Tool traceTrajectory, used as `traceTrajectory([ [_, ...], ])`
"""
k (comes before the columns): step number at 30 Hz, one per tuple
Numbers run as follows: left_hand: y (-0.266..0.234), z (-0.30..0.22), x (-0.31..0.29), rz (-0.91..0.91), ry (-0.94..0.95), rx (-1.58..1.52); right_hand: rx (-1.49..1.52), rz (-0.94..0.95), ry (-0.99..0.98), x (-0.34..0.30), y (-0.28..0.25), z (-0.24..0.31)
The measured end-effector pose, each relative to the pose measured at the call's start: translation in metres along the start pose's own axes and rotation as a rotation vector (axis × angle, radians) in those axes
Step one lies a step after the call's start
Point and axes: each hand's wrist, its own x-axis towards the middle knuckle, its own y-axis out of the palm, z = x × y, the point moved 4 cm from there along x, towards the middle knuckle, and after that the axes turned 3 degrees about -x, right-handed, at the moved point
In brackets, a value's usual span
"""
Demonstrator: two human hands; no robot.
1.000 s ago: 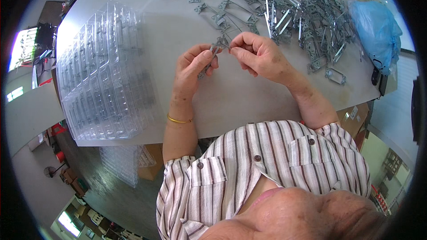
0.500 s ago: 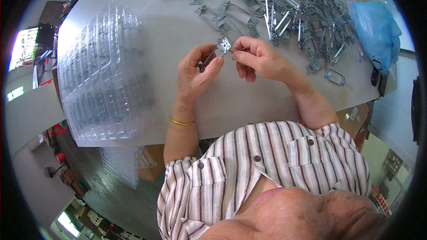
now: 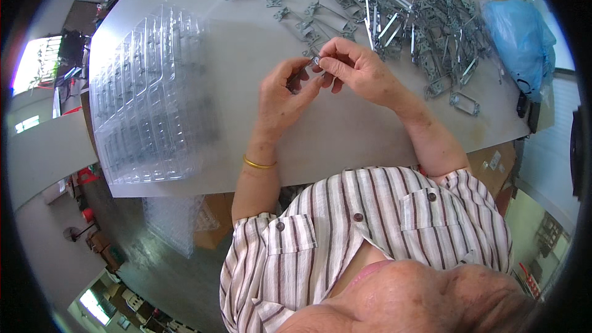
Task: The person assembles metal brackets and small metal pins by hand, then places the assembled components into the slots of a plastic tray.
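Note:
My left hand is closed round a small metal bracket, which my fingers mostly cover. The thumb and fingers of my right hand pinch its upper end, where a bit of shiny metal shows. Both hands meet above the middle of the table. Just beyond them lie loose metal bracket frames, thin rectangles with shaped end plates. A large heap of the same grey brackets spreads to the far right.
Stacked clear plastic trays stand on the left of the table. A blue plastic bag sits at the right edge. One bracket lies apart near the heap. Cardboard boxes are below the table edge.
My right hand has shifted left and closed over the bracket's upper end, hiding the plate that showed before. My left hand has turned and moved slightly right.

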Motion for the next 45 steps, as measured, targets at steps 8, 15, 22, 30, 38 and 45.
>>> traceTrajectory([
  [8, -0.009, 0.003, 0.004, -0.164, -0.030, -0.384, 0.132, -0.157, -0.009, 0.006, -0.020, -0.005],
  [15, -0.016, 0.004, 0.004, -0.185, -0.040, -0.505, 0.177, -0.214, -0.007, 0.007, -0.025, -0.007],
  [22, -0.018, 0.000, -0.003, -0.165, 0.010, -0.269, 0.147, -0.210, 0.010, 0.008, -0.014, -0.008],
  [30, -0.010, -0.017, 0.000, -0.180, 0.131, 0.001, 0.079, -0.237, -0.012, 0.007, -0.016, -0.007],
  [38, -0.029, -0.035, -0.013, -0.369, 0.185, 0.291, 0.066, -0.318, -0.153, 0.013, -0.011, -0.008],
  [45, -0.073, -0.118, -0.062, -0.405, 0.392, 0.541, 0.073, -0.161, -0.031, 0.009, 0.002, -0.010],
])
